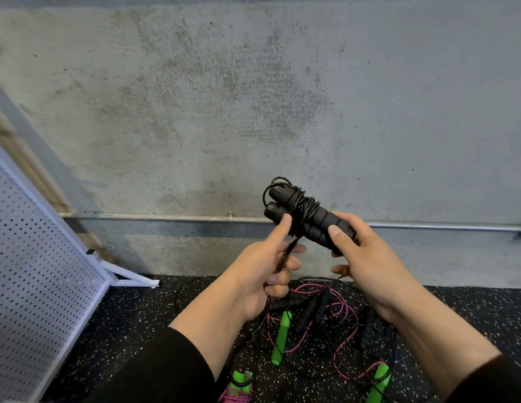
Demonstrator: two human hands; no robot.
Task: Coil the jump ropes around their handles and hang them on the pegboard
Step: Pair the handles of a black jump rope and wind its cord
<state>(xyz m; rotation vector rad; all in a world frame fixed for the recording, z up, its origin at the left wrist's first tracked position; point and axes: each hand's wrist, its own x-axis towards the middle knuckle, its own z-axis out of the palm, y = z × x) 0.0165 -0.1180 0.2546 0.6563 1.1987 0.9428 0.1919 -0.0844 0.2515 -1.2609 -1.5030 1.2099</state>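
Your right hand (367, 257) grips the two black handles (308, 216) held side by side in front of the concrete wall (253, 97), its fingers curled round their lower ends. Black rope (301, 209) is coiled around the handles' middle. Your left hand (262, 271) pinches the loose rope strand, thumb raised against the coil. On the speckled floor (137, 330) below lies a tangle of pink rope (343, 312), green handles (281, 341) and black handles. The pegboard (35, 271) leans at the left.
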